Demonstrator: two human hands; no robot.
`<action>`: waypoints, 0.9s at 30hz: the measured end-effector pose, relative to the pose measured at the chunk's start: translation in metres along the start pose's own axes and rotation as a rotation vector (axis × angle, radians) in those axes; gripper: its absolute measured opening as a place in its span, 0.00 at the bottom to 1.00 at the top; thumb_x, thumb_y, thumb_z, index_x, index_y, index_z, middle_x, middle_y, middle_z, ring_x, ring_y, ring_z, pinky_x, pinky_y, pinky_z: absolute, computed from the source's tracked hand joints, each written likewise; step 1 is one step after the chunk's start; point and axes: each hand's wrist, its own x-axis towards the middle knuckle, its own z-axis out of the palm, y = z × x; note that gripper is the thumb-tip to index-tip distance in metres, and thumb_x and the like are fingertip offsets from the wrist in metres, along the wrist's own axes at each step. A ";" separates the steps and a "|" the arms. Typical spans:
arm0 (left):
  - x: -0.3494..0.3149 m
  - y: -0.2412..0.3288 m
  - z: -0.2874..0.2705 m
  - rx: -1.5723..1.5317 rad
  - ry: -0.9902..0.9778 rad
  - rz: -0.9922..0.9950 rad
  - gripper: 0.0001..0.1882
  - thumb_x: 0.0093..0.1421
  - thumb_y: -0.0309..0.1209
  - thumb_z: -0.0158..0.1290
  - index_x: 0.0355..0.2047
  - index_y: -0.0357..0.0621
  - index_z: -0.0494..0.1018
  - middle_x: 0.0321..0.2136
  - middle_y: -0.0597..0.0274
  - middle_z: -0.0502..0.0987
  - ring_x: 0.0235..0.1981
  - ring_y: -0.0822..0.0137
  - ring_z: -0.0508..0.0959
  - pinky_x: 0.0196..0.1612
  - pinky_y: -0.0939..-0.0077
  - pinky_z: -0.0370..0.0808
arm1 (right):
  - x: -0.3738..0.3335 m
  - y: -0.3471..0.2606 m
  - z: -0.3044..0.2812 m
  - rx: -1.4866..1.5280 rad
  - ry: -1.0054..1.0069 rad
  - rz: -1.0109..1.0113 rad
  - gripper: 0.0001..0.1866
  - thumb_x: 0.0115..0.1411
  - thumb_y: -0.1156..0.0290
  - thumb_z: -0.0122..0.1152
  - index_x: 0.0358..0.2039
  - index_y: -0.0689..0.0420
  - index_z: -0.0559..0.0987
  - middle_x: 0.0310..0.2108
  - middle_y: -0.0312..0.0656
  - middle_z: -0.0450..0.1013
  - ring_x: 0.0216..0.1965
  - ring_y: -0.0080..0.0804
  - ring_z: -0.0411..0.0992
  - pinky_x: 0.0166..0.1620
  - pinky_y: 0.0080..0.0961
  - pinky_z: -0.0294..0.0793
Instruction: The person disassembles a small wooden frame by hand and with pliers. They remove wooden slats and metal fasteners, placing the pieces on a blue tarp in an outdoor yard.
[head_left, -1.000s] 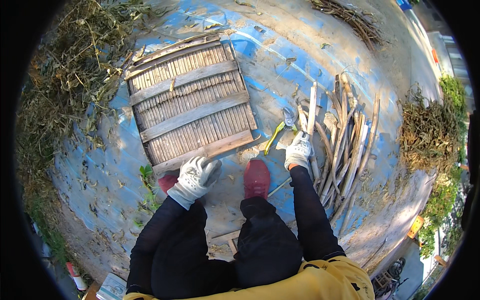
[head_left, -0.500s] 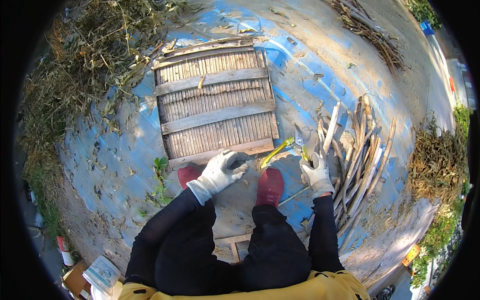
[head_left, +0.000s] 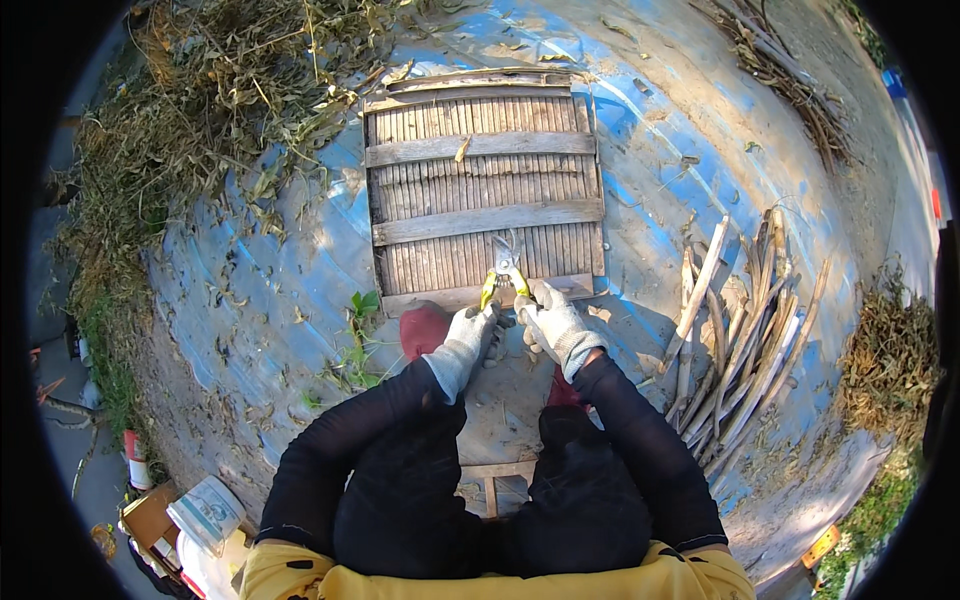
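Pruning shears (head_left: 506, 268) with yellow-green handles are held between my two gloved hands, blades pointing away from me over the near part of a slatted wooden panel (head_left: 488, 217). My left hand (head_left: 468, 335) is closed at the left handle. Around the right handle, my right hand (head_left: 554, 325) is closed too. The handles stand apart, and nothing shows between the blades. The palms and some fingers are hidden. A thin dry leaf (head_left: 462, 149) lies on the panel. My red shoes sit just below its near edge.
A pile of cut sticks (head_left: 755, 335) lies to the right on a dusty blue tarp (head_left: 270, 340). Dry leafy stalks (head_left: 190, 140) heap at far left. More branches (head_left: 785, 75) lie far right. A white bucket (head_left: 207, 512) stands near left.
My right hand has carried the shears left from beside the stick pile to over the panel. The left hand, earlier without them, has come to the left handle. The head view has shifted.
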 end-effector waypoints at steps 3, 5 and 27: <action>-0.006 0.006 0.005 0.002 0.060 -0.014 0.18 0.59 0.48 0.50 0.35 0.46 0.70 0.17 0.68 0.67 0.12 0.74 0.65 0.14 0.77 0.67 | 0.005 0.001 0.000 0.207 -0.122 0.107 0.06 0.61 0.66 0.51 0.37 0.52 0.69 0.21 0.33 0.66 0.13 0.18 0.61 0.14 0.16 0.59; -0.018 0.016 0.009 -0.034 0.094 -0.039 0.18 0.59 0.48 0.51 0.35 0.46 0.69 0.19 0.69 0.67 0.12 0.74 0.65 0.14 0.79 0.65 | 0.011 0.005 -0.005 0.235 -0.151 0.075 0.06 0.62 0.66 0.51 0.36 0.53 0.69 0.21 0.33 0.65 0.13 0.17 0.60 0.14 0.16 0.58; 0.045 -0.018 -0.023 0.067 0.189 0.314 0.10 0.61 0.38 0.49 0.33 0.44 0.72 0.13 0.71 0.67 0.09 0.75 0.63 0.11 0.78 0.59 | 0.033 0.040 0.047 0.329 0.209 0.126 0.15 0.59 0.51 0.54 0.35 0.48 0.69 0.18 0.32 0.64 0.10 0.21 0.59 0.13 0.21 0.61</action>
